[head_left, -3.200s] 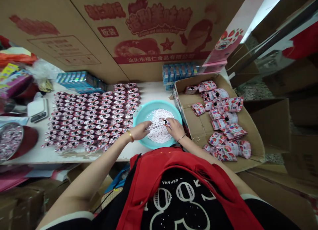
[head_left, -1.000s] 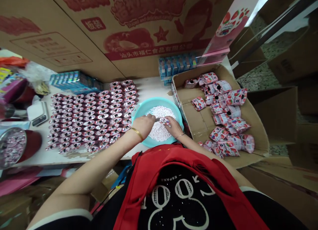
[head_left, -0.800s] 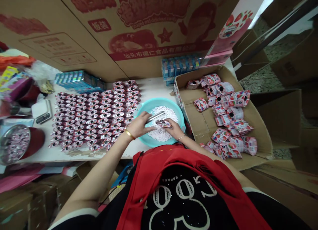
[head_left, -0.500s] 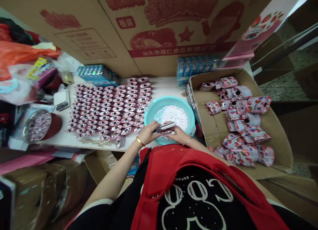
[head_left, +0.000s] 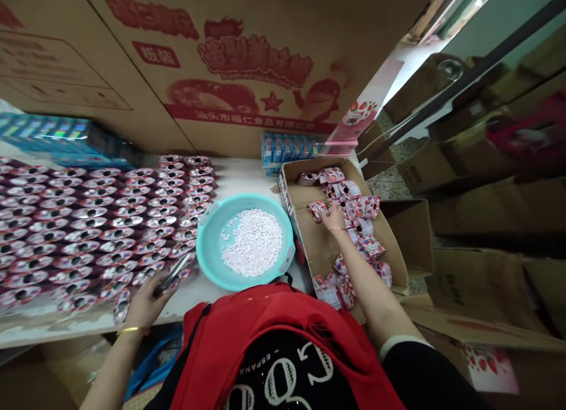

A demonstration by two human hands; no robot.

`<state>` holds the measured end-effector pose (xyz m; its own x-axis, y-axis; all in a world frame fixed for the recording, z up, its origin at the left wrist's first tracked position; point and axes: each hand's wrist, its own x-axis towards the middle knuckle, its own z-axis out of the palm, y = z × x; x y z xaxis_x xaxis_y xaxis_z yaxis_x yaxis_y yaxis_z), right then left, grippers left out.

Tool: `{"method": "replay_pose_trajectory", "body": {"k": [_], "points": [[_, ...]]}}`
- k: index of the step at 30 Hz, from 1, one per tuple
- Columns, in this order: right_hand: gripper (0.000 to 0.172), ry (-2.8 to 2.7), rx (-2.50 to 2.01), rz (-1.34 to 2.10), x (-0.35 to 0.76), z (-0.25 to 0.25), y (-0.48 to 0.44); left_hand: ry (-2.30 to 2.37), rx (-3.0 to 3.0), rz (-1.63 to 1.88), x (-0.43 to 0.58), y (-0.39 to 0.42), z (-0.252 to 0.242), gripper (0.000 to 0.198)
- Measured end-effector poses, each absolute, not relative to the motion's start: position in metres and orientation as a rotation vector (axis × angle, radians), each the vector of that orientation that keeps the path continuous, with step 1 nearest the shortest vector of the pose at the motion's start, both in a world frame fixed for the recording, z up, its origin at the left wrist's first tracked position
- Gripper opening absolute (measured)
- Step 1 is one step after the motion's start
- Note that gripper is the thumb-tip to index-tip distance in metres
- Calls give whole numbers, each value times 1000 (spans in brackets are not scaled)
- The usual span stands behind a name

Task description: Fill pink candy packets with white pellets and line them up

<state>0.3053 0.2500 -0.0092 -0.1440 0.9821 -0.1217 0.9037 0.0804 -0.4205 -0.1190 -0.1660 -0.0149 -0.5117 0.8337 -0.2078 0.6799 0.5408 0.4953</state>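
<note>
My left hand (head_left: 148, 301) is closed around a shiny, dark, silver-edged flat piece (head_left: 174, 274), its exact kind unclear. That hand hovers at the front of the tightly packed rows of small pink printed packets (head_left: 115, 221), whose oval tops have dark centres. My right hand (head_left: 333, 218) reaches into an open carton (head_left: 305, 239) holding several loose strawberry-printed packets (head_left: 367, 206). Its fingers close on the right edge of one small strawberry packet (head_left: 316, 210). Between my hands stands a turquoise basin (head_left: 212, 259) with many small white candy-like pieces (head_left: 256, 242).
Large printed cardboard boxes (head_left: 230, 127) form a wall behind the white table (head_left: 234, 177). Shrink-wrapped blue packs (head_left: 66, 140) stand at the back left, and more blue packs (head_left: 283, 150) behind the carton. Brown boxes (head_left: 477, 292) crowd the right side.
My hands have parted from over the basin. The left moved left with the silver-edged piece; the right went into the carton to a packet. The view has turned right.
</note>
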Motion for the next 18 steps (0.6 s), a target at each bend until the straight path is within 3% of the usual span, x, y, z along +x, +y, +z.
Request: {"method": "replay_pose_trajectory", "body": {"k": [4,9,12,18], "points": [[73,-2395,-2066,551,287,-29,255,2614,1110,538,-96,-154,5,60],[87,-2199,-2193,755,277,-43,257,2426,1395,517,-62,-103,41,31],[83,-1832,-2059,1083,285,-38,251,2067,1591,424,-30,-39,28,30],[63,-822,-1592,1686,303,10,211,1926,1778,-52,20,57,-29,34]]}}
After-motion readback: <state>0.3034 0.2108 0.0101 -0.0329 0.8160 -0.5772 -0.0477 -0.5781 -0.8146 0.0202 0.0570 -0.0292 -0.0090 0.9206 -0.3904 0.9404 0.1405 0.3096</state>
